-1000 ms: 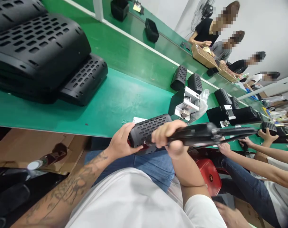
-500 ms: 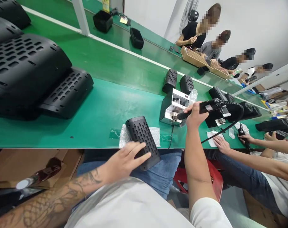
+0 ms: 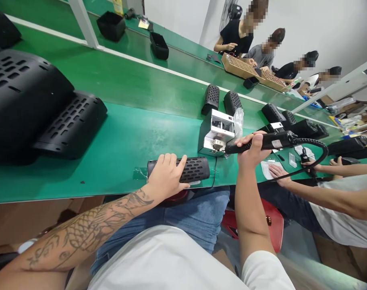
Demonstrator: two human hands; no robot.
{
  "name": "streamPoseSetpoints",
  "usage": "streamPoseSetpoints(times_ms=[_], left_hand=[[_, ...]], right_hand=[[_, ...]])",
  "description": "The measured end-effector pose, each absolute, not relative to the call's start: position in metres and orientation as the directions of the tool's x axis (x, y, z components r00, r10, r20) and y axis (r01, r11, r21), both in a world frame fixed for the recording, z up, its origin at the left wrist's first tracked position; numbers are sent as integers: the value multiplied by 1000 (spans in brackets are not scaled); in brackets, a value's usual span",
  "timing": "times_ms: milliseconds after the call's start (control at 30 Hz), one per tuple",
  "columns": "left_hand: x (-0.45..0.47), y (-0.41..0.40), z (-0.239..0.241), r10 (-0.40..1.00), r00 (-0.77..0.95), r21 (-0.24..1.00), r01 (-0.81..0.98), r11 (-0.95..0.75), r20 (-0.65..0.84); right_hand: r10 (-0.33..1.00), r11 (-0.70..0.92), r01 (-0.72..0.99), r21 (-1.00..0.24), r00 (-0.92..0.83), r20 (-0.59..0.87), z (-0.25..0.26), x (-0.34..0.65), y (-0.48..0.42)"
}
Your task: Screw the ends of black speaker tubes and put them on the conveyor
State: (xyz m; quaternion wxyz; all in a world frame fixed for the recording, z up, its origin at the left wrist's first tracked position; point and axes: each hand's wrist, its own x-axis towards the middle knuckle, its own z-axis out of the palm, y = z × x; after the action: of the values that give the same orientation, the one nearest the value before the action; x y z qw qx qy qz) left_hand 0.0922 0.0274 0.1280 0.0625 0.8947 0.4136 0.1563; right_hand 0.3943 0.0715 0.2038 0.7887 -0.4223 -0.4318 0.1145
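Note:
My left hand [image 3: 167, 174] grips a black plastic cover [image 3: 198, 168] with rows of slots, its fingers laid over the left part. The cover lies lengthwise along the table's front edge, and the hand hides part of it. In my right hand [image 3: 253, 151] is a black electric screwdriver [image 3: 272, 142], held nearly level with its cable trailing right. Its tip points left, at the front of a black and white screw feeder [image 3: 218, 128]. Whether a screw sits on the tip is too small to tell.
Large black slotted covers [image 3: 26, 104] are piled at the left. Two smaller covers [image 3: 212, 97] stand behind the feeder, beside a clear plastic bag [image 3: 239, 121]. A co-worker's hand [image 3: 278, 173] rests on a white sheet at the right. More people sit across the green table [image 3: 123, 133].
The cover has turned from slanting over the edge to lying along it, with my left hand now wrapped over it. The screwdriver's tip has shifted slightly within the feeder's front area.

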Motion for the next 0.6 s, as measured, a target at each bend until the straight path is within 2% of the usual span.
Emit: streamPoseSetpoints(times_ms=[133,300,467,600], left_hand=[[79,26,131,756,610,314,688,-654,238],[18,41,121,710,652,419,586,-694,265],[-25,35,76,845,507,684,557,-472,170],[-23,24,50,892,428,800,480,-359,144]], right_hand=[[496,625,199,-755,645,581,194,399,78],[472,628,251,-737,629,617,186,398,84],[489,636,238,-734,612,622,184,395,94],[619,589,215,-779,500,606,182,395,103]])
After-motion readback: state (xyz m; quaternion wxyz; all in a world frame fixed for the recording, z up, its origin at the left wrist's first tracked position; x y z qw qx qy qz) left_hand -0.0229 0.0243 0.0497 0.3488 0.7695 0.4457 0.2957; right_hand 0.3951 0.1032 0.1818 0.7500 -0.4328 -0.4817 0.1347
